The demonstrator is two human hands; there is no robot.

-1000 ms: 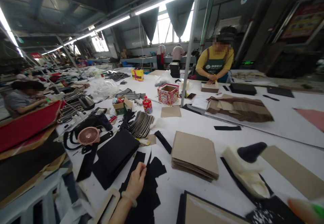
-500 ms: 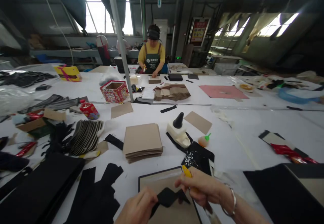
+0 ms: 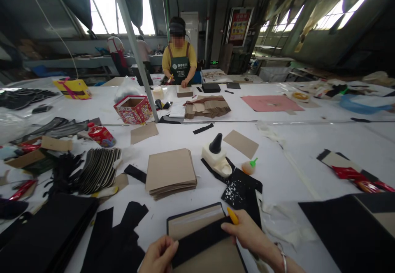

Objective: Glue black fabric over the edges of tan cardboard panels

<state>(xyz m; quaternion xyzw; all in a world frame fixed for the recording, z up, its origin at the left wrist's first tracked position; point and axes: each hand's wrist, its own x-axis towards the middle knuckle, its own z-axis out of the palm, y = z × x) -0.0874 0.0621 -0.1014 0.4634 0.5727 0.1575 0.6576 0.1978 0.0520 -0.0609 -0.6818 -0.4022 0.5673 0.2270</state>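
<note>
- Matt black strip [image 3: 200, 240], cloth-looking, running between left grip [image 3: 159, 253] and right grip [image 3: 247, 226]
- Under both, dull tan board [image 3: 212, 260], smooth like card
- Yellow handle [image 3: 232, 216] in the right grip: smooth, plastic-looking
- Shiny metallic bracelet [image 3: 283, 257] just behind it!
- Ahead of the grips, matt, papery card stack [image 3: 169, 165]
- Far right of them, glossy red wrapping [image 3: 352, 175], film-like

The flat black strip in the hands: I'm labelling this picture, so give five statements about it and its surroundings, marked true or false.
1. The right hand holds a flat black strip and a yellow pointed handle. True.
2. Only the right hand holds the strip. False: the left hand grips its other end.
3. A stack of tan rectangular boards lies left of a white plastic container with black cone. True.
4. That container stands on the stack. False: they stand apart.
5. An open red patterned box stands farther from the hands than the stack. True.
</note>
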